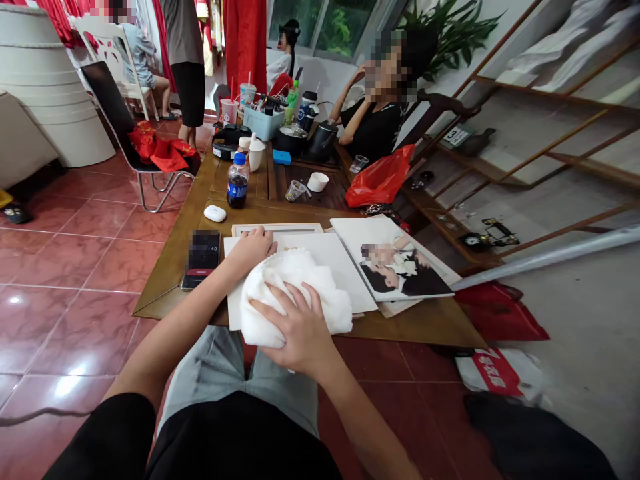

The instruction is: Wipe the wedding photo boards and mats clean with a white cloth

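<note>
My right hand [300, 327] presses on a bunched white towel [295, 283], its fingers spread and sunk into the fabric. The towel lies over the near part of a white board [340, 270] on the wooden table. My left hand [256, 248] rests at the board's upper left, beside the towel, with fingers laid flat and nothing visible in them. To the right, a photo panel [395, 260] showing people in black and white overlaps the board. A pale framed panel [280, 229] shows behind the board. Anything under the towel is hidden.
Left on the wooden table [165, 280] are a phone [203, 259], a white earbud case [215, 213] and a cola bottle [237, 180]. Farther back stand a small white cup [317, 182], a red plastic bag [380, 177] and a blue basket [263, 125]. A person [377, 110] sits at the far right.
</note>
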`<state>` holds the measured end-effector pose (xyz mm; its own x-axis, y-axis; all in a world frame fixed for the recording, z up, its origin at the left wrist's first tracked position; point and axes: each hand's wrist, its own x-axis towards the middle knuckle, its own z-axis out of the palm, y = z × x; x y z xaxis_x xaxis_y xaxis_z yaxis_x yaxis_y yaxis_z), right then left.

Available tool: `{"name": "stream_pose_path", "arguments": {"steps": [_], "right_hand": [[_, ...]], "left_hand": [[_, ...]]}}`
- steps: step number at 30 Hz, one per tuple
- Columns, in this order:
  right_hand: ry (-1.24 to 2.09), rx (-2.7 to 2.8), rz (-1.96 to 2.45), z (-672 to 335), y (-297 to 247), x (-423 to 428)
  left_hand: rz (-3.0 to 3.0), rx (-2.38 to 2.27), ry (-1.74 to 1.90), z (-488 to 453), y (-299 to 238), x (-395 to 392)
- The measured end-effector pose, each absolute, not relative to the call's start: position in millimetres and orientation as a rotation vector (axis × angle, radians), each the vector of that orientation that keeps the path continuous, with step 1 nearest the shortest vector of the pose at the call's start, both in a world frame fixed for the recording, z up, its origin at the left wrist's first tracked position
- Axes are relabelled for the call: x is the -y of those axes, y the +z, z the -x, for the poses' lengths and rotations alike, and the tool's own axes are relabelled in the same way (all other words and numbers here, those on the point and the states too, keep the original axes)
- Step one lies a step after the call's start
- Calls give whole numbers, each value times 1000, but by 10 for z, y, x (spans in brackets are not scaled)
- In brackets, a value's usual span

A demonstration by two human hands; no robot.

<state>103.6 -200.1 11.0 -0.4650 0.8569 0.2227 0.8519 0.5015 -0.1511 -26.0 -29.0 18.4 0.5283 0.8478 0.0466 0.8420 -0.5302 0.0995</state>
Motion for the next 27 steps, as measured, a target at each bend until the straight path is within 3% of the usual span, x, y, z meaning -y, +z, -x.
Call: {"name": "stream_pose_path", "arguments": {"steps": [7, 16, 27], "right_hand": [[-32, 2353, 1610, -854, 138, 1857], [115, 2436, 1335, -880, 71, 2027], [-79, 2281, 1458, -625, 2, 2004]], "left_hand": [[-2654, -1508, 68, 246, 216, 263], [-2666, -1504, 86, 241, 265, 315], [-2638, -1485, 79, 246, 277, 280]]}}
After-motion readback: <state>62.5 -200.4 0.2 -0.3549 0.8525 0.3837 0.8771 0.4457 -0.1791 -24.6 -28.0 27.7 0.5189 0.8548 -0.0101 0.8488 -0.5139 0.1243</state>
